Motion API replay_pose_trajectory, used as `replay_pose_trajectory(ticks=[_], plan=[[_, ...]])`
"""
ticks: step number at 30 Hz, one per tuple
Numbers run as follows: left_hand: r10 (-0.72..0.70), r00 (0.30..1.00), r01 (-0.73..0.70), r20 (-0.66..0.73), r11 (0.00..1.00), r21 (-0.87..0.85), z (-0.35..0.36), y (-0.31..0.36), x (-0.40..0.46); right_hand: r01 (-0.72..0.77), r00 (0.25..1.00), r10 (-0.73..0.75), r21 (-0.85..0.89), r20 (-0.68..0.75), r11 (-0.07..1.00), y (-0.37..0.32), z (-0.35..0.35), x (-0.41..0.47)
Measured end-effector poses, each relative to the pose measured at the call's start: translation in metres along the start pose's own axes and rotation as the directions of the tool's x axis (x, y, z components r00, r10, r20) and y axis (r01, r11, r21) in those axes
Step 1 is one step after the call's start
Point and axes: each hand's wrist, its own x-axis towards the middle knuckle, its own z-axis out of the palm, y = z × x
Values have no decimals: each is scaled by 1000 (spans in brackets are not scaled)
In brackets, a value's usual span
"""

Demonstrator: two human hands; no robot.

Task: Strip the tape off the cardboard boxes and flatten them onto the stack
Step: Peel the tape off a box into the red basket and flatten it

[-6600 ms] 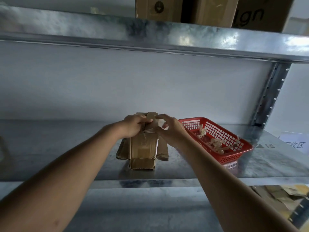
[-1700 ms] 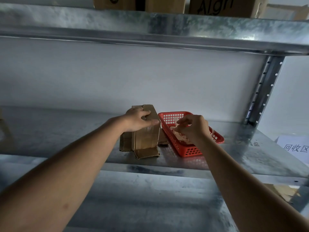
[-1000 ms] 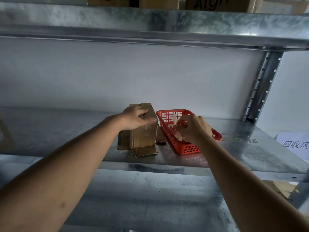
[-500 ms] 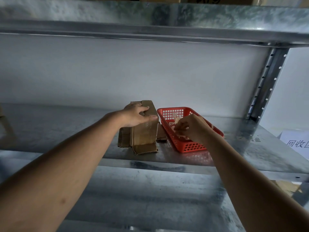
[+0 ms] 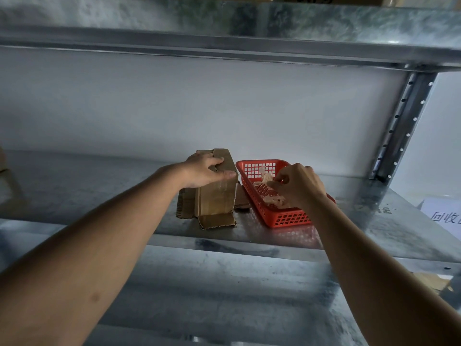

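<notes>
A white sheet (image 5: 446,217) at the right edge of the shelf (image 5: 99,186) bears printed Chinese characters, of which 回收 can be read before the frame cuts it off. On the upper shelf (image 5: 224,23), dark lettering on a carton (image 5: 331,0) is cropped too far to read.

The box (image 5: 217,193) stands upright on the shelf, its bottom flaps splayed out flat around it, a strip of clear tape (image 5: 222,186) on its front face. The left hand (image 5: 204,171) holds it at the top: the fingers curl over the upper edge and the thumb presses across the front, just above the tape. So the grip sits at the box's top, with the body of the box below it.

Just right of the box, nearly touching a flap, lies a red basket (image 5: 287,218) holding crumpled tape scraps (image 5: 273,199). The right hand (image 5: 299,186) hovers over the basket, fingers curled, thumb and fingertips pinched together at a scrap of tape; whether it truly has hold of it I cannot tell.
</notes>
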Motion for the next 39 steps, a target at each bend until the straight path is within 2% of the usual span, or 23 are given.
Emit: replay_pose_trajectory(ticks=[4,7,10,12,18,21,27,32,34,36,39], plan=[[-9,1000,9,-2,1000,-15,0,0,1,149,985,-145,-41,92,988,-4,1,0],[-13,1000,13,-1,1000,-9,1,0,1,159,984,-154,-54,90,986,-4,2,1],[-11,1000,11,2,1000,-13,1,-1,1,126,992,-126,40,2,991,-5,1,0],[-14,1000,14,2,1000,-18,1,-2,2,93,996,-93,115,-7,989,-5,0,0],[-8,1000,8,-3,999,-31,2,-5,7,-29,984,-28,306,177,952,1,-11,6],[-12,1000,12,4,999,-39,2,-6,7,-14,971,-39,220,235,975,6,-13,7],[-9,1000,9,9,999,-35,1,-4,5,-39,975,-13,230,221,973,17,-1,9],[-13,1000,13,7,999,-40,2,-2,4,69,925,-103,104,365,992,16,1,12],[-12,1000,12,4,999,-40,2,-1,4,85,894,-133,129,428,988,13,-1,13],[-15,1000,15,7,999,-37,2,-1,4,84,917,-156,204,367,975,12,-4,12],[-12,1000,13,10,999,-31,1,0,3,52,980,-104,292,167,955,12,-9,7]])
